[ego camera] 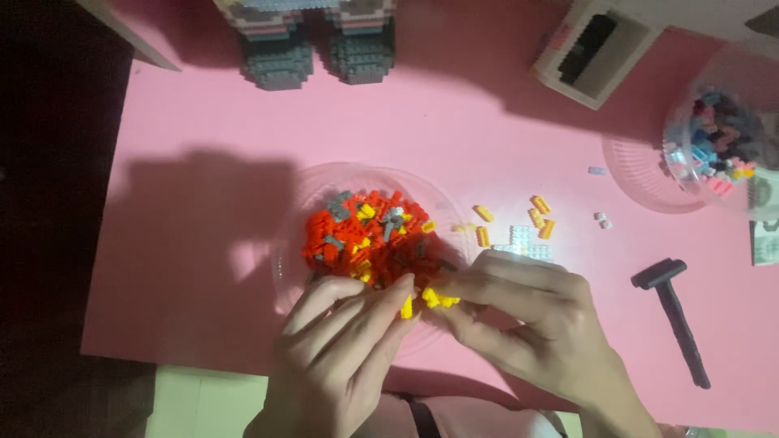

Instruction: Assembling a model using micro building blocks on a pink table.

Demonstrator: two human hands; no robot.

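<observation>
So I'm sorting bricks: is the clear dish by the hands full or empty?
Full: the dish holds a heap of red, grey and yellow bricks.

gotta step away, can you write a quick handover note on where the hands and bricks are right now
Left hand: fingertips pinch a small yellow brick at the near rim of the clear dish.
Right hand: pinches a small cluster of yellow bricks right beside it; whether the two are joined cannot be told.
Dish: holds a heap of red, yellow and grey bricks.
Loose orange bricks and a pale flat piece lie right of the dish; black hammer farther right.
Done: a few yellow bricks picked out. Left: the heap remains unsorted.
</observation>
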